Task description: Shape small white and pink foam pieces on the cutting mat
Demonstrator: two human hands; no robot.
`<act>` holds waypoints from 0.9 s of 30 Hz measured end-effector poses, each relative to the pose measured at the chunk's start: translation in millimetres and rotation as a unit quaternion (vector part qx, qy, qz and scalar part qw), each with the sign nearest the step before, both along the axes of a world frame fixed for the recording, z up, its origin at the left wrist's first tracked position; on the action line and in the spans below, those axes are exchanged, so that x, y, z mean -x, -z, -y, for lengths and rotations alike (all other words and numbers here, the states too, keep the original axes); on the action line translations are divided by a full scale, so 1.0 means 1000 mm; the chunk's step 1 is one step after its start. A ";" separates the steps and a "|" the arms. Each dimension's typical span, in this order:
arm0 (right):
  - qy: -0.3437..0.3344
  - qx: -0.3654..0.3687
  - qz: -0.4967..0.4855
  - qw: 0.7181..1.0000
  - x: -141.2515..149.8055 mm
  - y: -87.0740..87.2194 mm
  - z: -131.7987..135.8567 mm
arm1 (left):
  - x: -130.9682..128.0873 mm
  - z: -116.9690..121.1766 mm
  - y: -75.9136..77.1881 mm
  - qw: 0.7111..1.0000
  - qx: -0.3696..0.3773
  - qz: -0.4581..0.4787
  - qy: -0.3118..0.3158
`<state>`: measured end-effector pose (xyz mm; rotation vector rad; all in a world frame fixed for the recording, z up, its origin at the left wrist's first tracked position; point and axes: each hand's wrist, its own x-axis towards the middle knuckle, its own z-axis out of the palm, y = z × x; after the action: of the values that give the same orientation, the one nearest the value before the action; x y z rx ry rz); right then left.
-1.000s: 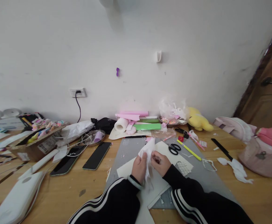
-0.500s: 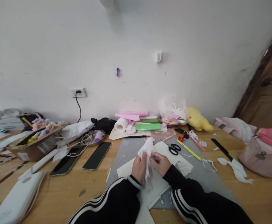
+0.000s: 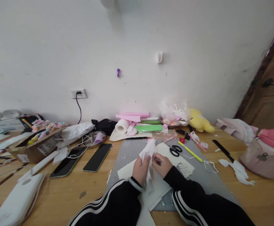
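Observation:
A thin white sheet, tissue or soft cloth (image 3: 148,150), is gripped in my left hand (image 3: 140,171), its top standing above the fingers and its lower end hanging below. My right hand (image 3: 161,164) is closed in a pinch at the sheet's right edge; what its fingertips hold is hidden. Both hands are over white paper (image 3: 160,185) that lies on a grey cutting mat (image 3: 125,153). Black-handled scissors (image 3: 175,151) rest just beyond my right hand. Beside that wrist lies a small patterned white piece (image 3: 186,169).
A yellow marker (image 3: 190,151) lies right of the scissors. Two phones (image 3: 97,157) (image 3: 67,161) and a cardboard box (image 3: 39,144) are on the left. Colored rolls (image 3: 148,127) and a yellow plush toy (image 3: 200,121) line the wall. A black knife (image 3: 223,150) and pink bag (image 3: 261,157) stand right.
My right hand has shifted very slightly along the white sheet's edge, and the sheet's upper part has changed shape a little. My left hand keeps its grip.

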<state>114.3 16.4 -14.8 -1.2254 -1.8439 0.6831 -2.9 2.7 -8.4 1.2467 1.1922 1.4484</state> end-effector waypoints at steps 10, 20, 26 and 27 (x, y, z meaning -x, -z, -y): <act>-0.025 0.061 -0.076 0.995 0.004 0.000 0.002 | 0.000 0.000 0.002 1.000 0.010 0.005 0.010; -0.010 0.025 -0.057 0.998 0.001 0.001 0.000 | 0.000 0.002 -0.003 1.000 0.007 -0.002 -0.017; -0.011 0.039 -0.071 0.997 0.002 0.000 0.000 | 0.001 -0.002 0.003 1.000 -0.001 0.017 0.000; -0.015 0.041 -0.074 0.996 0.003 0.000 0.000 | 0.001 -0.002 0.003 1.000 0.001 0.017 0.003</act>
<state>111.5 16.2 -15.2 -1.1702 -1.7295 0.8506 -3.6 4.4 -11.8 1.2180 1.1656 1.4571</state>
